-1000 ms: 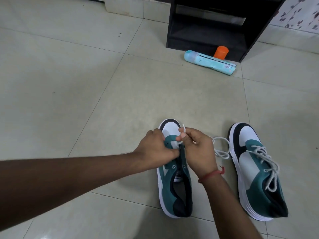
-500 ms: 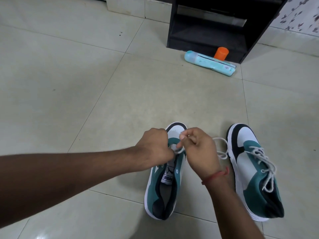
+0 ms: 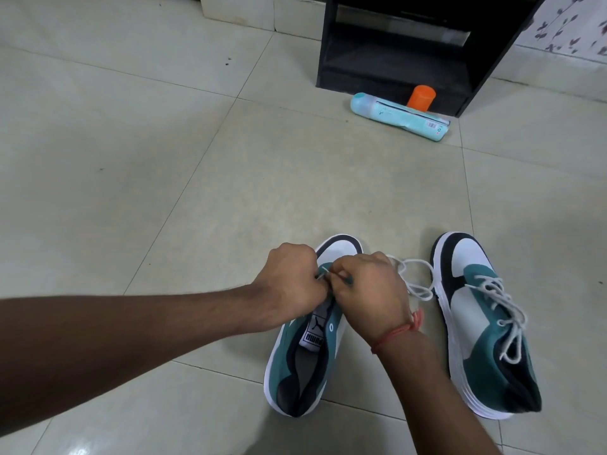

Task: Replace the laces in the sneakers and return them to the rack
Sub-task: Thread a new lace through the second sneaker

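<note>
Two teal, white and black sneakers stand on the tiled floor. The left sneaker [image 3: 308, 349] has an open tongue and empty upper eyelets. My left hand [image 3: 289, 284] and my right hand [image 3: 368, 287] meet over its front eyelets, both pinching the end of a white lace [image 3: 415, 284] that trails off to the right. The right sneaker [image 3: 483, 323] is fully laced with a white lace and lies untouched. The black rack [image 3: 410, 44] stands at the back.
A light-blue tube-shaped pack [image 3: 399, 116] lies on the floor in front of the rack, with an orange cap-like cylinder [image 3: 421, 97] behind it. Pale floor tiles [image 3: 131, 159] stretch out to the left.
The left sneaker's heel has swung to the left, so the shoe now lies at an angle. Both hands stayed together at its front eyelets, working the lace end.
</note>
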